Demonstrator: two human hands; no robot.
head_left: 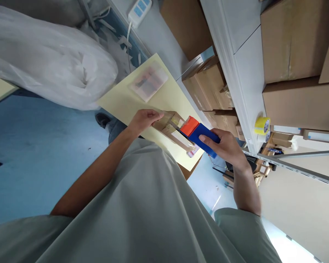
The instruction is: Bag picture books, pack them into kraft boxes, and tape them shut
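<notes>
My right hand (222, 144) is wrapped around a blue tape dispenser (204, 137) with a red-orange end. That end has a jagged edge and sits over a small brown cardboard box (171, 128). The box lies on a pale yellow board (120, 96) in front of my body, with a white label and shiny tape on it. At the box's left end, my left hand (146, 120) has its thumb and fingers pinched on the edge. Whether the dispenser touches the box I cannot tell.
A clear plastic packet (149, 81) lies on the board's far part. To the left bulges a large white plastic bag (52, 58). Cardboard boxes (208, 87) line the shelves at right, with yellow tape rolls (262, 125) on a shelf edge. A white power strip (139, 12) is at the top.
</notes>
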